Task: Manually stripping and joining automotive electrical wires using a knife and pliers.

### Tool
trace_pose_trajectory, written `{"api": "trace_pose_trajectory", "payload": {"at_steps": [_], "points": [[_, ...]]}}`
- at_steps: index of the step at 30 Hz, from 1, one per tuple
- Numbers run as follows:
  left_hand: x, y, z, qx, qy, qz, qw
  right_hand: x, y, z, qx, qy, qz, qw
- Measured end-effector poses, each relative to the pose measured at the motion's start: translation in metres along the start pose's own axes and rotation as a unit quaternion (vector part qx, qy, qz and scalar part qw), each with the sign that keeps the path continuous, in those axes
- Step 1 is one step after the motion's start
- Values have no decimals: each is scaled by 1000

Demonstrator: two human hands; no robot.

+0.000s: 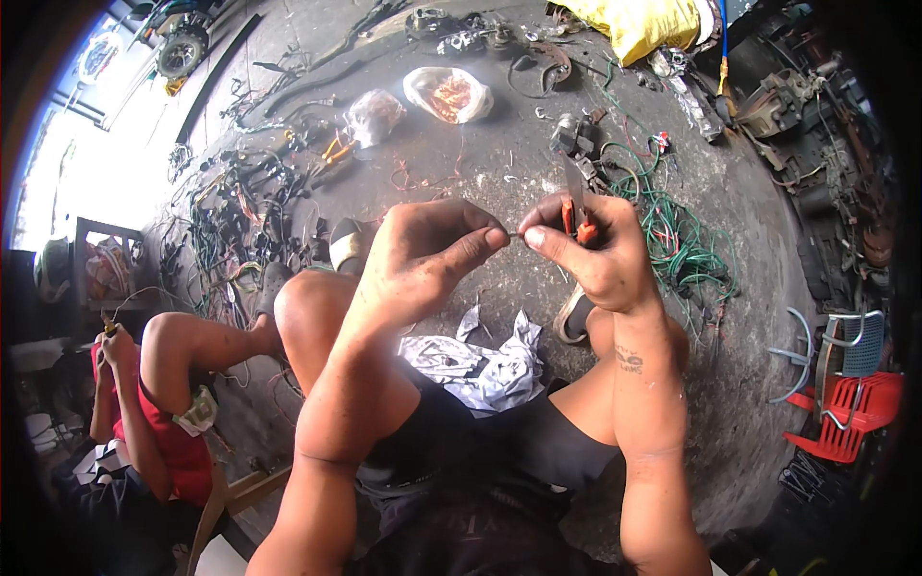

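Observation:
My left hand [427,240] is raised in front of me, thumb and forefinger pinched together. Level with it, my right hand [607,254] pinches too, the fingertips of both nearly meeting. A tiny thin bit shows at the right fingertips, too small to name; what the left pinch holds is hidden. Wrapped in my right fingers is a knife [575,180] with an orange-red handle, its blade pointing up and away. Crumpled white printed cloth [480,370] lies below, between my legs.
Beyond my hands lie a white bag [415,88] of copper-coloured strands, a clear bag [373,117] and yellow-handled pliers [338,152]. Green wire [687,240] is heaped at right, dark wiring [235,216] at left. Another person [158,422] sits at left; a red chair [850,418] stands right.

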State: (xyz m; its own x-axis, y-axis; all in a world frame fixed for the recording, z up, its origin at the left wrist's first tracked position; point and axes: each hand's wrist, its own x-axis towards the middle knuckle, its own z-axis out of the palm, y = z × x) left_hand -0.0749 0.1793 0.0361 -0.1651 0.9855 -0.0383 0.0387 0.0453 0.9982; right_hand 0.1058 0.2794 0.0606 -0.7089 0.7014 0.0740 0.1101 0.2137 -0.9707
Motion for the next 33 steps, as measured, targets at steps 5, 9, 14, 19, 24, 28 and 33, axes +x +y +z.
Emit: {"api": "trace_pose_trajectory", "payload": {"at_steps": [5, 9, 14, 19, 24, 28, 33], "points": [[1, 3, -7, -29, -85, -57, 994, -2, 0, -6, 19, -57, 49, 997], [0, 1, -12, -36, -102, -72, 991, -1, 1, -4, 19, -93, 76, 993], [1, 3, -12, 1, -109, -108, 988, 0, -2, -4, 31, -110, 108, 988], [0, -3, -12, -30, -116, -90, 989, 0, -2, -3, 37, -115, 117, 986], [0, -1, -14, -73, -123, -58, 988, -3, 2, 4, 208, -87, 172, 959], [0, 3, -12, -105, -112, -54, 987, -5, 4, 10, 263, -77, 180, 945], [2, -9, -5, -125, -60, -38, 990, -5, 10, 19, 324, -18, 149, 934]]}}
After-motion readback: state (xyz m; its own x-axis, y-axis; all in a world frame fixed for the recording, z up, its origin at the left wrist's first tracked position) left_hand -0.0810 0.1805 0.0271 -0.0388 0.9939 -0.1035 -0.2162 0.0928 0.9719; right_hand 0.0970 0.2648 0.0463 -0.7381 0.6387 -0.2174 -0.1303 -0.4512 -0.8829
